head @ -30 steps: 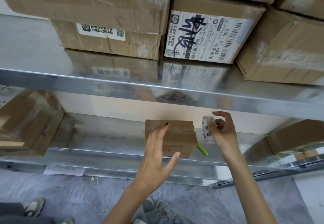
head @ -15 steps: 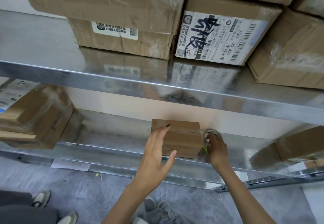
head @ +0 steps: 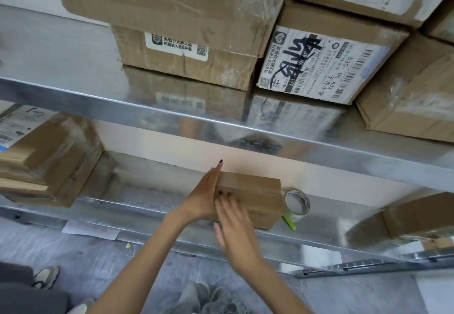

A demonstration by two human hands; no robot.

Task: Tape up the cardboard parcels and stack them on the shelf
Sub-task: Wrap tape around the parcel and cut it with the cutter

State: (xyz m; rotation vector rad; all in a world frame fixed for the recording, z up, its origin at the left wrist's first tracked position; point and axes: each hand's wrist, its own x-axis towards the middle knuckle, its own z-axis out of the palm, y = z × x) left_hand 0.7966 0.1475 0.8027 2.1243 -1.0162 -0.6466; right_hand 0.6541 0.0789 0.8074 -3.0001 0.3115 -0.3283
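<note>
On steel shelf (head: 152, 191): small parcel (head: 255, 200), tape roll (head: 306, 204).

A box (head: 255, 200) sits at the lower shelf (head: 147, 205) front edge; tape (head: 297, 202) just right of it; a pen (head: 289, 222) before the tape; stacked boxes (head: 44, 161) at the left end; more parcels (head: 186, 63) on the upper shelf (head: 73, 68).

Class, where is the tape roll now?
Head view: the tape roll sits on the lower shelf, right of the small parcel, by a green pen.
</note>
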